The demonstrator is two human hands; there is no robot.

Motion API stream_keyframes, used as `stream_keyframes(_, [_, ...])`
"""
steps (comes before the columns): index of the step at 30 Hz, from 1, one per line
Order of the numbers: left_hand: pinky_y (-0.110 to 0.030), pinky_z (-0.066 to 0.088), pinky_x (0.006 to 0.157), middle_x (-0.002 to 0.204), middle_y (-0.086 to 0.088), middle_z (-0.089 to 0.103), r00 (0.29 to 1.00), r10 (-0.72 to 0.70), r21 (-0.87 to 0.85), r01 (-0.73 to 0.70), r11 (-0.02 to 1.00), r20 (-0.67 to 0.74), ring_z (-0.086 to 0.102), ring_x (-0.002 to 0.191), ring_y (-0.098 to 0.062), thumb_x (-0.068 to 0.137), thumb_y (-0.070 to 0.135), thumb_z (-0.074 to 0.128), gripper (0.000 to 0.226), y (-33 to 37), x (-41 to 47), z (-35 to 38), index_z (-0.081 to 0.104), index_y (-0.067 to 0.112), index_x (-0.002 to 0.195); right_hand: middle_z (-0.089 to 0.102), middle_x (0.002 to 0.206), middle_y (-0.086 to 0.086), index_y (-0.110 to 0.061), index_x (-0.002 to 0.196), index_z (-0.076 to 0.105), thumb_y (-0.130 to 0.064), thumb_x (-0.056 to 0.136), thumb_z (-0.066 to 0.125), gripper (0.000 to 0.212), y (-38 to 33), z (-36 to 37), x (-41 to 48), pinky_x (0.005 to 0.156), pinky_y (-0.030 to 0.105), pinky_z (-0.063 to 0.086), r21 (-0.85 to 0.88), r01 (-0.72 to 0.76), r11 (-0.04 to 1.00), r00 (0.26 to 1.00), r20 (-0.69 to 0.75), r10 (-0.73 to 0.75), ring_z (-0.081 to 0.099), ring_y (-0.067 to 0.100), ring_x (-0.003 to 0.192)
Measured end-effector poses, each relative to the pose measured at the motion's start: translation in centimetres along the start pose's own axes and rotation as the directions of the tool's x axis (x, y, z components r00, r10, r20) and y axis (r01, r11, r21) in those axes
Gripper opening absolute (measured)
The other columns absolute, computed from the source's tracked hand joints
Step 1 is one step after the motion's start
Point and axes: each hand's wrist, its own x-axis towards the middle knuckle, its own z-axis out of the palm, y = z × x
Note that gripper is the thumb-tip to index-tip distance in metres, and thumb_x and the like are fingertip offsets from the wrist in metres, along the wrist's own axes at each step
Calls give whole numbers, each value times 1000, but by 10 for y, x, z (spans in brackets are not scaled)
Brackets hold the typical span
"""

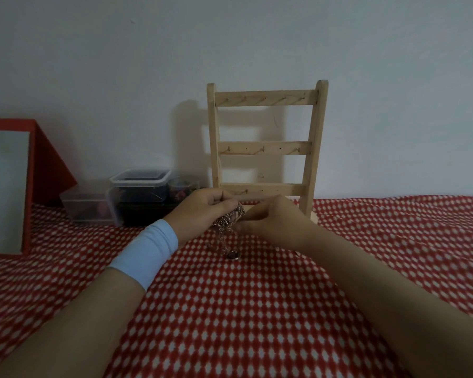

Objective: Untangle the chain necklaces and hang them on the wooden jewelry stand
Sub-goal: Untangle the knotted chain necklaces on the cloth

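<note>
We reach both forearms forward; our left hand (pixel 202 208) and right hand (pixel 273 222) are close together, fingers curled, both pinching the chain necklaces (pixel 227 225).

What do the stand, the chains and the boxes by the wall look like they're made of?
The stand: pale, matte wood, seemingly unvarnished; faint grain shows. The chains: metal, likely; small links with a dull silvery-pink shine. The boxes: clear plastic; dark contents show through the walls.

A: Place?
B: Home, looks like. Red-and-white patterned cloth (pixel 257 309) spread over the surface, plain white wall (pixel 120 64) behind.
A: Anything else?
B: Stacked plastic boxes (pixel 139 192) of small bits, red box (pixel 47 159) at left, wooden jewelry stand (pixel 265 148).
</note>
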Motion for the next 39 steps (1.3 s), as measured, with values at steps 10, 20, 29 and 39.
stream_keyframes(10, [-30,51,84,91,-1,73,999,-5,-104,1,995,-32,67,85,-12,98,18,55,16,-1,-1,2,69,16,91,61,66,5,-4,90,70,-16,107,47,31,8,-10,1,70,33,51,572,-91,815,995,77,57,59,19,66])
stream_keyframes(20, [-21,46,79,85,8,69,997,77,-10,-78,997,-28,63,81,-3,98,18,56,16,2,-3,6,67,22,88,32,55,-2,-17,88,77,-28,103,58,27,2,-23,-4,41,24,23,413,-138,900,989,103,104,25,12,45])
stream_keyframes(29, [-19,45,72,76,13,67,998,61,-81,-62,995,-11,62,75,-2,96,13,56,19,5,-3,5,67,19,82,77,107,4,2,108,76,0,91,69,18,-2,-23,-9,52,4,44,414,81,907,997,-39,-71,62,-10,54])
stream_keyframes(39, [-21,56,61,72,3,75,1000,-1,-42,0,999,-24,70,66,-13,87,18,71,7,7,-6,7,74,24,84,80,100,0,-4,98,80,0,83,77,16,17,-14,3,88,22,57,325,308,894,949,-165,-267,75,13,98])
